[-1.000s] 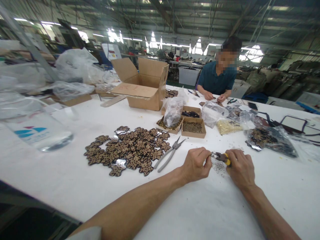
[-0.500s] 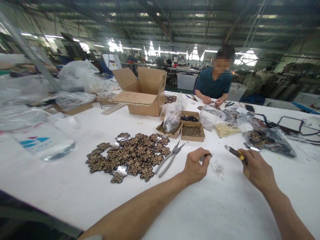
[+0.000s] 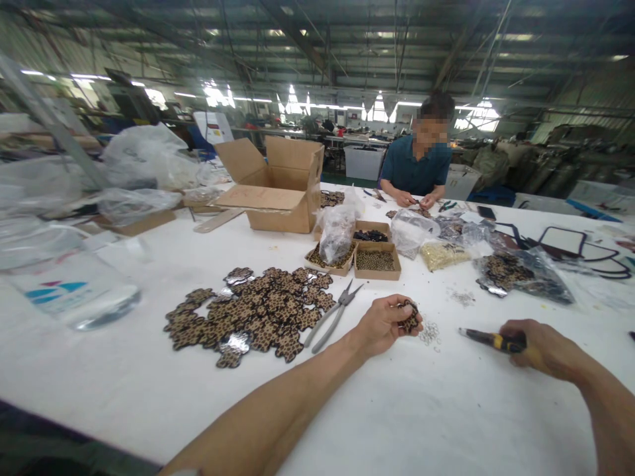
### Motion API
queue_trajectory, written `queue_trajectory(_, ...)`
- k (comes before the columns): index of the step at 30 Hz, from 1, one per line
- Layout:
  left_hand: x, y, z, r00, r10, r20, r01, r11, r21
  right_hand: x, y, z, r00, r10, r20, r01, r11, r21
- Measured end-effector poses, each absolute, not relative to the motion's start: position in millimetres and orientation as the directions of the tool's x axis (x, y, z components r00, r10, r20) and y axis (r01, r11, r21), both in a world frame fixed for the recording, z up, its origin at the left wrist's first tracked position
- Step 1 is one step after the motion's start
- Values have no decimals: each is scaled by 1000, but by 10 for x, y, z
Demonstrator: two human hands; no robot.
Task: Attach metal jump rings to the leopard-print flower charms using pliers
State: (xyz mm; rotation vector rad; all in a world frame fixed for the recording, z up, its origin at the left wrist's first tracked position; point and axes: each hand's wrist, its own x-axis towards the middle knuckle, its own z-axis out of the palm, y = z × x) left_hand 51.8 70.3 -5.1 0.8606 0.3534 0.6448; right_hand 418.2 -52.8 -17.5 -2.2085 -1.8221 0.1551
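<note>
Between the thumb and fingers of my left hand (image 3: 387, 324) is a leopard-print bear-shaped patch (image 3: 409, 318), its printed face showing. My right hand (image 3: 543, 347) is closed around yellow-and-black-handled pliers (image 3: 491, 339), whose jaws point left, low over the white table and apart from the patch. A small heap of metal rings (image 3: 430, 334) lies just beyond my left hand. To the left spreads a large pile of leopard-print patches (image 3: 258, 311), several with shiny backs turned up. Grey-handled pliers (image 3: 331, 317) rest at the pile's right edge.
Small cardboard trays of brass-coloured beads (image 3: 377, 259) and black pieces (image 3: 371, 235) stand mid-table. Behind them is an open carton (image 3: 282, 215). Plastic bags (image 3: 526, 271) lie on the right, a clear bag (image 3: 74, 284) on the left. A co-worker (image 3: 419, 165) sits across the table.
My left hand has turned, bringing the patch's printed face into view. My right hand has moved right and down with the pliers, away from the left hand. The view has shifted slightly.
</note>
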Motion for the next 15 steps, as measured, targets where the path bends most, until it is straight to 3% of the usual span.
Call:
queue_trajectory(3, 495, 709, -33, 820, 564, -97, -345, 623, 702, 4169, -527, -92, 137, 989, -47, 911, -145, -387)
queue_trajectory(7, 515, 667, -27, 856, 480, -192, -278, 740, 612, 3729, -389, 59, 231, 959, 163, 827, -105, -553)
queue_trajectory(11, 574, 597, -31, 869, 417, -267, -217, 806, 551, 2972, -225, 104, 87, 986, 144, 484, 84, -871)
queue_trajectory(15, 628, 528, -4, 859, 399, -321, -196, 835, 514, 2532, -184, 61, -34, 992, 120, 281, 124, -952)
